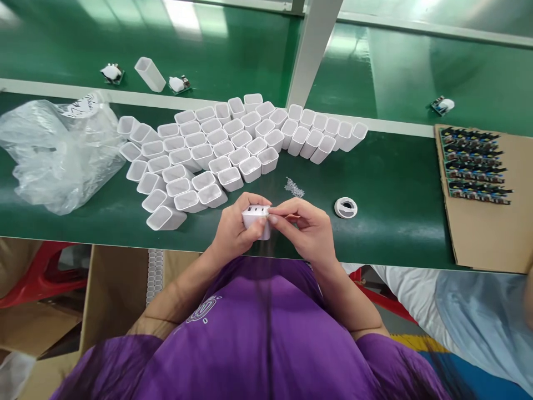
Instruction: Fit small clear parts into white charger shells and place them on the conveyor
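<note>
Closed around a white plastic charger housing (255, 218), my left hand (235, 228) holds it just above the table's near edge. Several dark port slots show on the housing's upper face. At that face's right end, my right hand (306, 225) has its thumb and index finger pinched together. Whatever sits between those fingertips is too small to make out. Beyond my hands lies a little pile of small clear pieces (294, 187). A white ring-shaped roll (345, 208) rests to the right of my right hand.
Rows of open white housings (216, 136) stand across the table (387, 222). A clear plastic bag (62, 155) lies left. Circuit boards (474, 166) sit on cardboard (487, 233) at right. One housing (150, 74) and a few board parts (179, 84) lie beyond the rail.
</note>
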Motion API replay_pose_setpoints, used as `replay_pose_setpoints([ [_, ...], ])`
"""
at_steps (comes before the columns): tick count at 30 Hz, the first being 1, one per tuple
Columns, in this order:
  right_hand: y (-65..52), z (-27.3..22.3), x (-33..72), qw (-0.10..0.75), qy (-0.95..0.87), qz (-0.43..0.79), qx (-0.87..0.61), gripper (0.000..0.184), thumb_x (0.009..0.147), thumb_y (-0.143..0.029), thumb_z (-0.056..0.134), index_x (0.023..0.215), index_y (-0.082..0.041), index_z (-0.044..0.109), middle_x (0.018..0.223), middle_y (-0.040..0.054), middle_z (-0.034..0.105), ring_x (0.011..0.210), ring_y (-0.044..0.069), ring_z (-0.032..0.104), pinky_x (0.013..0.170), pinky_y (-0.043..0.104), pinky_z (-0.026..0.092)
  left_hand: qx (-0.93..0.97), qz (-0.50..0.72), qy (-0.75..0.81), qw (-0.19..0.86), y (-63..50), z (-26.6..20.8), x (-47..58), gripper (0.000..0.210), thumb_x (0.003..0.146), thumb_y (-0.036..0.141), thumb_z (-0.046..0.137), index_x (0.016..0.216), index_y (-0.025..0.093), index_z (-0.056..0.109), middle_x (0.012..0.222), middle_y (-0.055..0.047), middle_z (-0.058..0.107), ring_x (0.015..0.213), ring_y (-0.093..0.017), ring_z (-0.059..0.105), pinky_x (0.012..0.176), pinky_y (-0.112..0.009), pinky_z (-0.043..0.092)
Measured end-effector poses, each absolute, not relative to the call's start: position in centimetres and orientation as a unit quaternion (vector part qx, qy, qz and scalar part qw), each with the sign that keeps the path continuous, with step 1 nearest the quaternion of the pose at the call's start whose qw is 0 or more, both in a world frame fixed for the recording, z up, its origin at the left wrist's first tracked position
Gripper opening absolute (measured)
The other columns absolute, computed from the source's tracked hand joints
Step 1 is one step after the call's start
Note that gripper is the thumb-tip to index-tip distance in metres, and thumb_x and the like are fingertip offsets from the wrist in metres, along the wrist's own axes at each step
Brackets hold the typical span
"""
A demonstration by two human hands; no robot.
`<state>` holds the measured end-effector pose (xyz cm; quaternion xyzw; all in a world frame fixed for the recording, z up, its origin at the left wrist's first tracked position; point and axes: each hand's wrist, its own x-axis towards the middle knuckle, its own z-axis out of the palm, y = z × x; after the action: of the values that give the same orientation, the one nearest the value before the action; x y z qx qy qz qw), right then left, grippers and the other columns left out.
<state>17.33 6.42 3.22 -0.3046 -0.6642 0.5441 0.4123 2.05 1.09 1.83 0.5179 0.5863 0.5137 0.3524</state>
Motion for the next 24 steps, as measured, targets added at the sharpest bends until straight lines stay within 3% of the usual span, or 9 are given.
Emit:
replay_pose_setpoints([
  [4,7.3,2.8,17.7,0.418,-0.716,0.486,-0.276,0.011,0.092,-0.025,0.062,0.099,-0.022,0.070,0.095,0.0036,0.068,0.088,0.014,0.065,0.076,0.028,0.057,0.350,0.564,0.535,0.522,1.8,1.8,3.0,0.035,0.085,0.054,0.057,0.090,0.020,0.061,0.076,-0.003,0.062,0.057,-0.013,0.052,0.046,-0.027,0.041],
  [7,7.6,2.4,17.9,0.377,-0.777,0.446,-0.234,0.035,0.091,-0.032,0.064,0.125,-0.023,0.059,0.126,0.0091,0.062,0.116,0.021,0.059,0.096,0.038,0.053,0.198,0.585,0.507,0.601,2.5,1.7,3.6,0.041,0.086,0.060,0.053,0.085,0.019,0.060,0.069,-0.003,0.059,0.053,-0.013,0.050,0.044,-0.027,0.039],
  [9,7.6,2.1,17.9,0.353,-0.816,0.398,-0.227,0.051,0.086,-0.034,0.070,0.133,-0.024,0.051,0.135,0.0107,0.056,0.126,0.024,0.053,0.104,0.044,0.047,0.145,0.584,0.489,0.632,2.7,1.6,3.9,0.042,0.087,0.060,0.054,0.085,0.019,0.061,0.068,-0.003,0.060,0.056,-0.014,0.054,0.046,-0.028,0.042],
  [14,7.4,1.7,17.6,0.396,-0.819,0.315,-0.271,0.041,0.084,-0.025,0.070,0.123,-0.022,0.054,0.121,0.0096,0.063,0.115,0.023,0.058,0.098,0.042,0.049,0.144,0.571,0.423,0.689,2.6,1.0,4.6,0.043,0.087,0.060,0.055,0.088,0.018,0.064,0.073,-0.005,0.066,0.062,-0.017,0.059,0.053,-0.031,0.047],
  [20,7.3,1.9,17.7,0.400,-0.810,0.322,-0.283,0.037,0.083,-0.026,0.071,0.117,-0.022,0.056,0.115,0.0087,0.063,0.109,0.024,0.060,0.092,0.041,0.051,0.138,0.555,0.422,0.703,2.3,1.1,5.2,0.046,0.088,0.058,0.052,0.084,0.015,0.066,0.072,-0.005,0.066,0.061,-0.015,0.058,0.052,-0.026,0.042],
  [24,7.2,1.8,17.8,0.398,-0.808,0.323,-0.292,0.039,0.082,-0.026,0.071,0.118,-0.023,0.056,0.115,0.0077,0.062,0.109,0.023,0.060,0.092,0.040,0.052,0.118,0.562,0.408,0.710,2.3,1.4,5.3,0.042,0.089,0.053,0.054,0.082,0.013,0.065,0.070,-0.004,0.063,0.065,-0.015,0.059,0.058,-0.025,0.046],
])
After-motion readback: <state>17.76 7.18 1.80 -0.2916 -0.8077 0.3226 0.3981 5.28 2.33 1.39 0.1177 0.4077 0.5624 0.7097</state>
